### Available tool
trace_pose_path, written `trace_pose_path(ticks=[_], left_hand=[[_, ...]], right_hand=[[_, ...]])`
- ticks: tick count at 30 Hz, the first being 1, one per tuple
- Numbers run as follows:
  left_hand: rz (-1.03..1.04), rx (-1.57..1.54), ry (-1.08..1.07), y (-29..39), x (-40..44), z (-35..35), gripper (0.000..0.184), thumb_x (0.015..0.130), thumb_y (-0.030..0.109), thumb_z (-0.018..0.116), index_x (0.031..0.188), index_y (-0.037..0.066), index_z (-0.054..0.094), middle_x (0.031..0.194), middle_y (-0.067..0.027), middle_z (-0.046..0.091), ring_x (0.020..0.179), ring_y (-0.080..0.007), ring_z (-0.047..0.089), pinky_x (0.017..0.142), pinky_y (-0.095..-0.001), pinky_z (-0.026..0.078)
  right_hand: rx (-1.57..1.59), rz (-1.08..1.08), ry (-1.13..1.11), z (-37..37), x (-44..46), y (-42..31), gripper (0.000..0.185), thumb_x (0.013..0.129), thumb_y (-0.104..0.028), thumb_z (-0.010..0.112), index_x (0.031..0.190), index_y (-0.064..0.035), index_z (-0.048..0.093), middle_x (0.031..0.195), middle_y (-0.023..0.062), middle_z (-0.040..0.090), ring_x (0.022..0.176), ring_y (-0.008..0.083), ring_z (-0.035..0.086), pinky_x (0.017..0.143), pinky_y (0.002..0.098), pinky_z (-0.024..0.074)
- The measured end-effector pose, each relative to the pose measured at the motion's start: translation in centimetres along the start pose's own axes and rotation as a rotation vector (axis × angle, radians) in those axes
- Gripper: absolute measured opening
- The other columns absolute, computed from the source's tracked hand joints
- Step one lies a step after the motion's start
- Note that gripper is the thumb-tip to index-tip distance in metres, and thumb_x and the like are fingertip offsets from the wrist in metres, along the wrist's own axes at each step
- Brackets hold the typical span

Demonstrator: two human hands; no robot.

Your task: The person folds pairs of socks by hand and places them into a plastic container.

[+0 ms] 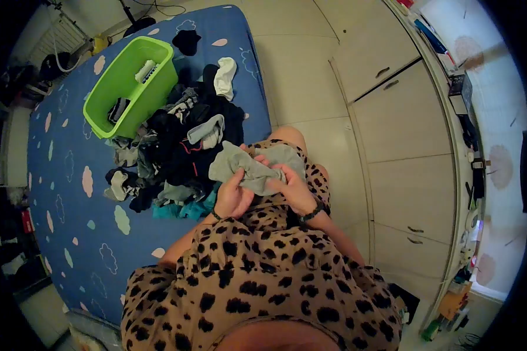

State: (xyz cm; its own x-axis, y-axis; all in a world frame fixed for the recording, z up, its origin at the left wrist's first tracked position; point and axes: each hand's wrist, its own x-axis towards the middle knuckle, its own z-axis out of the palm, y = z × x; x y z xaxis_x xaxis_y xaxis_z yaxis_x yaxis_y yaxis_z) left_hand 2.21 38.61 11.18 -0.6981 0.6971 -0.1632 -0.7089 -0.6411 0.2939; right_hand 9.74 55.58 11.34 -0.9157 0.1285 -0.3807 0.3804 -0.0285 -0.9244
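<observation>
Over my lap, my left hand [235, 196] and my right hand [295, 190] both pinch a soft light grey sock [249, 169], its fabric bunched between the fingers. Grey fabric spreads out past both hands, and I cannot tell if it is one piece or two. Just left of my hands lies a heap of dark clothes and socks [175, 158] on the bed. A grey sock with a pale part [208, 131] rests on the heap's near side. Farther up is a white sock [225, 79].
A green plastic basket [149, 105] stands on the blue patterned bed [82, 234], holding a few rolled items. A black sock-like piece [186, 42] lies beyond it. Pale cabinets [404, 128] line the right side, across a strip of tiled floor [298, 70].
</observation>
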Motion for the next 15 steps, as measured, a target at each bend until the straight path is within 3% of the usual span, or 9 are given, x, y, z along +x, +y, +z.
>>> trace_pose_path(ticks=[2,5,8,9,10,11,12,13,15], left_hand=[[0.067,-0.052,0.043,0.1,-0.1,0.0,0.048,0.102,0.017,0.033,0.148,0.014,0.019,0.142,-0.018,0.038,0.133,-0.0299,0.037,0.112,-0.0445,0.028],[0.12,-0.155,0.106,1.1,-0.6,-2.0,0.042,0.102,0.017,0.036,0.141,0.004,0.03,0.14,-0.0167,0.041,0.13,-0.0287,0.04,0.112,-0.0419,0.032],[0.025,-0.267,0.28,1.2,-1.6,-6.2,0.037,0.095,0.01,0.053,0.128,0.001,0.042,0.126,-0.0128,0.052,0.12,-0.0256,0.049,0.106,-0.0376,0.04],[0.024,-0.267,0.279,1.5,-1.9,-5.8,0.037,0.095,0.01,0.053,0.128,0.001,0.042,0.126,-0.0128,0.052,0.12,-0.0256,0.049,0.106,-0.0376,0.04],[0.005,0.057,0.452,1.9,-2.3,-5.0,0.037,0.093,0.01,0.056,0.127,0.002,0.044,0.125,-0.0117,0.051,0.119,-0.0245,0.049,0.104,-0.0359,0.04],[-0.016,0.388,0.616,2.3,-2.7,-4.7,0.037,0.092,0.01,0.058,0.126,0.004,0.046,0.125,-0.0106,0.051,0.118,-0.0235,0.049,0.102,-0.0343,0.041],[0.276,0.86,0.477,1.7,-2.8,-7.4,0.044,0.086,0.01,0.063,0.127,0.006,0.048,0.127,-0.0107,0.049,0.119,-0.0248,0.047,0.101,-0.0353,0.038],[0.273,0.863,0.474,2.3,-2.6,-6.4,0.044,0.086,0.01,0.063,0.127,0.006,0.048,0.127,-0.0107,0.049,0.119,-0.0248,0.047,0.101,-0.0353,0.038],[0.45,1.526,0.055,4.3,-1.6,-2.5,0.055,0.081,0.011,0.065,0.132,0.006,0.044,0.13,-0.0129,0.046,0.123,-0.028,0.043,0.104,-0.0389,0.034]], right_hand=[[0.056,0.04,0.042,-0.6,1.0,2.2,0.031,0.093,-0.015,0.057,0.119,-0.0014,0.05,0.108,0.0042,0.058,0.096,0.011,0.055,0.083,0.0249,0.0453],[-0.338,-0.394,0.176,-2.1,2.3,5.1,0.024,0.095,-0.008,0.052,0.118,-0.0026,0.051,0.111,0.006,0.058,0.103,0.0143,0.056,0.089,0.0292,0.0466],[-0.267,-0.342,0.158,-1.9,1.6,1.7,0.028,0.084,-0.005,0.059,0.111,-0.0019,0.057,0.121,0.0083,0.055,0.111,0.0198,0.054,0.09,0.0346,0.0475],[0.241,-0.135,0.104,-1.6,1.3,-0.2,0.029,0.084,-0.004,0.059,0.113,-0.0024,0.056,0.122,0.0081,0.055,0.112,0.0194,0.053,0.091,0.0337,0.0462],[0.745,0.082,0.044,-1.4,1.0,-1.8,0.03,0.084,-0.003,0.058,0.114,-0.0029,0.056,0.122,0.008,0.054,0.114,0.0189,0.052,0.092,0.0329,0.045],[0.749,0.079,0.046,-1.5,0.8,-3.1,0.03,0.084,-0.003,0.058,0.114,-0.0029,0.056,0.122,0.008,0.054,0.114,0.0189,0.052,0.092,0.0329,0.045],[0.496,-0.025,0.014,-1.7,0.5,-4.1,0.03,0.088,-0.003,0.055,0.117,-0.0044,0.052,0.118,0.0067,0.055,0.109,0.017,0.054,0.091,0.0304,0.0452],[0.242,-0.125,-0.017,-2.2,0.6,-4.7,0.029,0.092,-0.003,0.053,0.12,-0.006,0.049,0.114,0.0054,0.056,0.104,0.0152,0.056,0.089,0.0279,0.0453],[0.069,-0.181,-0.125,-3.5,2.0,-4.4,0.031,0.09,-0.003,0.054,0.12,-0.0059,0.048,0.112,0.0047,0.056,0.102,0.0139,0.055,0.087,0.0269,0.0453]])
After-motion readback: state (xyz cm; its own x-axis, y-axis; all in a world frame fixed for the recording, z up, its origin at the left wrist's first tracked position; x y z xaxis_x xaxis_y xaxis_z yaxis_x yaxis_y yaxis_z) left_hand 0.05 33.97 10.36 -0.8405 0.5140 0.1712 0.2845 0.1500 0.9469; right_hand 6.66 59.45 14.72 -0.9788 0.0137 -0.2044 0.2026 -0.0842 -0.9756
